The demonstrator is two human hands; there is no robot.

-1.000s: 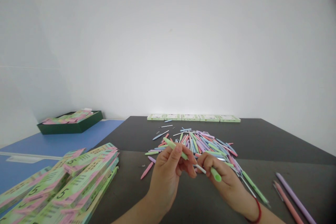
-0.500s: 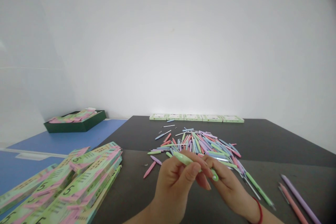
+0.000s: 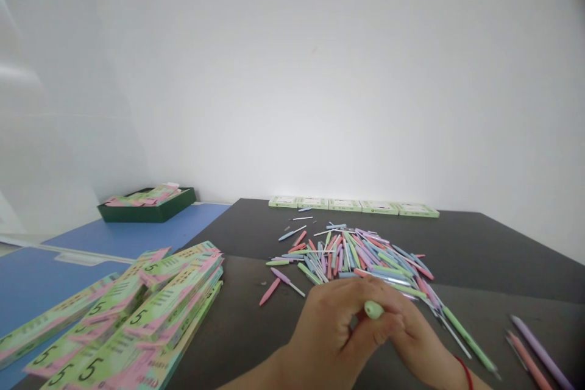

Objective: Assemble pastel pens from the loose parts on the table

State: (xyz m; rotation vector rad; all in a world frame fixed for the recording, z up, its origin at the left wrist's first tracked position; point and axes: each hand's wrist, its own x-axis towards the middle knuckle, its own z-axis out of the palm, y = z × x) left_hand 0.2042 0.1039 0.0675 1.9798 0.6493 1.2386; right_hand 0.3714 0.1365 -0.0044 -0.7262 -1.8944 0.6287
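Observation:
Near the front of the dark table my left hand (image 3: 326, 329) is closed around a light green pen barrel (image 3: 373, 309). Only one end of the barrel shows, pointing toward me between thumb and forefinger. My right hand (image 3: 414, 329), a red band at its wrist, presses against the far side of the left; its fingers are mostly hidden. Just beyond both hands spreads a loose heap of pastel pen barrels and thin refills (image 3: 351, 250). A purple piece with a thin rod (image 3: 287, 280) and a pink barrel (image 3: 269, 291) lie left of the heap.
Stacked green-and-pink boxes (image 3: 155, 311) marked 5 stand at the left front. A dark green tray (image 3: 137, 213) of similar boxes rests on the blue surface (image 3: 214, 219). Flat green-white boxes (image 3: 345, 205) line the back edge. Purple and red pens (image 3: 542, 350) lie at right.
The green barrel, earlier lying slantwise across both hands, now shows only one end toward me. My hands have come closer together. The whole view has shifted slightly.

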